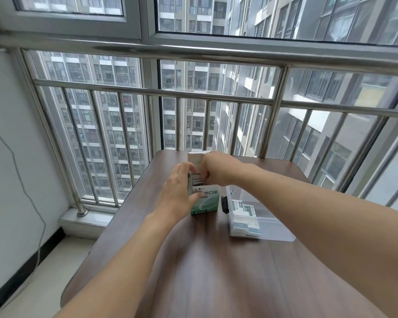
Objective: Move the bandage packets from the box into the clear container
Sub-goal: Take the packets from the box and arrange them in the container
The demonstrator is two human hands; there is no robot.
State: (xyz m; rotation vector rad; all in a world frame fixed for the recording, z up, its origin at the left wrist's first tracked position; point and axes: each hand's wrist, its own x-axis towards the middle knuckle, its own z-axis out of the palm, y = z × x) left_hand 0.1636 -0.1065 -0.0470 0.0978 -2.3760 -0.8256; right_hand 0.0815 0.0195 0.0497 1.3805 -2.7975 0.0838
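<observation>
Left hand (pixel 178 191) gripping box (pixel 205 199), right hand (pixel 213 167) seemingly pinching packets inside

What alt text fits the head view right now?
Both hands work at an upright green bandage box on a brown table: left hand holds its side, right hand reaches into the open top. A clear container beside it holds packets.

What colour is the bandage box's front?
White above, green below, on the bandage box, in the head view.

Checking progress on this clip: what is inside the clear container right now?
Several bandage packets lie stacked at the near left end of the clear container. Its far end, behind the right forearm, is hidden.
</observation>
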